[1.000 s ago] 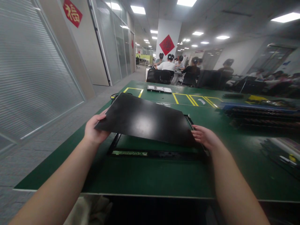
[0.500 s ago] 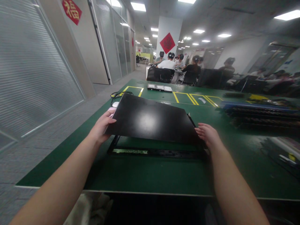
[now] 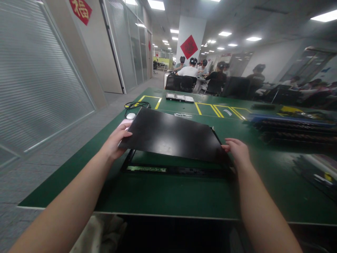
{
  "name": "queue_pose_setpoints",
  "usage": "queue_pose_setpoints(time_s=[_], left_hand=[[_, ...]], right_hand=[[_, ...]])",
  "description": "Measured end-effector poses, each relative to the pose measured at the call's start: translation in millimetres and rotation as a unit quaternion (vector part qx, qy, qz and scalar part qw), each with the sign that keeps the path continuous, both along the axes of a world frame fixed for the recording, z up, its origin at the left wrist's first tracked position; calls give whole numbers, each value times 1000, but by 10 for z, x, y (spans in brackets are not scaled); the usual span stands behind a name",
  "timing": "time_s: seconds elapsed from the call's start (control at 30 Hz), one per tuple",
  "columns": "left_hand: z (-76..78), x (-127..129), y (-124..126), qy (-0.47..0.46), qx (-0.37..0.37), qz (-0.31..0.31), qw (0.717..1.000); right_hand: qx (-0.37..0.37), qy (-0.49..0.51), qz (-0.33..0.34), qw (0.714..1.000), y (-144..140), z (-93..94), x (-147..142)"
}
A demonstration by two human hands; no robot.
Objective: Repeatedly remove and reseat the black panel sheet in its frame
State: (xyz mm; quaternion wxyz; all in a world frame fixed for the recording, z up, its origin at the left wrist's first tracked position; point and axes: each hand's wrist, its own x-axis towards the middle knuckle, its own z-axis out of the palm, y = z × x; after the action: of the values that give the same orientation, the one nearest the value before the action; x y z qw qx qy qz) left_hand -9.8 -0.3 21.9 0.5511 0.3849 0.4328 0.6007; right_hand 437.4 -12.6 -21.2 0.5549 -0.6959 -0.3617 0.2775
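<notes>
At the far left of the green counter [image 3: 163, 196] lie a coiled black cable [image 3: 137, 104] and a small white mouse [image 3: 131, 116], both beyond the work. The left hand [image 3: 114, 142] has its grip closed on the left edge of the black panel [image 3: 171, 135], thumb on top and fingers under. Compared with a second ago, that edge sits lower and farther from the body, so the sheet now lies flatter over the black frame [image 3: 168, 171] below it; the bright glare on its face has shrunk to a faint patch. By the look of it the panel is being lowered toward the frame, though its near edge is not yet seated, with a gap open beneath.

The panel is a thin, rigid, glossy rectangle; the frame is a narrow dark border with a green circuit strip [image 3: 146, 169] along its near rail. The right hand [image 3: 237, 151] rests at the panel's right corner, fingers spread and laid flat over the edge, steadying more than clasping. Farther right, dark stacked trays [image 3: 295, 131] sit on the matte counter.
</notes>
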Motion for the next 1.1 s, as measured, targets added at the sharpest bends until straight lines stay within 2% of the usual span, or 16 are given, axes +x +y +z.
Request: queue_pose_setpoints(time_s=[0.1,0.27,0.57,0.77,1.1], left_hand=[[-16,-16,6,3,-1,-11,1000],[-19,-36,-1,17,3,-15,1000],[-31,8,2,31,6,-22,999],[-69,-22,28,32,6,-31,999],[-64,-30,49,7,-3,-14,1000]], right_hand=[[-21,-79,-29,996,17,-81,48],[-55,-147,-22,987,45,-164,105],[-107,-245,-49,962,-16,-44,39],[-119,-266,-45,956,-39,-3,-4],[-124,-242,-32,962,-23,-18,-43]])
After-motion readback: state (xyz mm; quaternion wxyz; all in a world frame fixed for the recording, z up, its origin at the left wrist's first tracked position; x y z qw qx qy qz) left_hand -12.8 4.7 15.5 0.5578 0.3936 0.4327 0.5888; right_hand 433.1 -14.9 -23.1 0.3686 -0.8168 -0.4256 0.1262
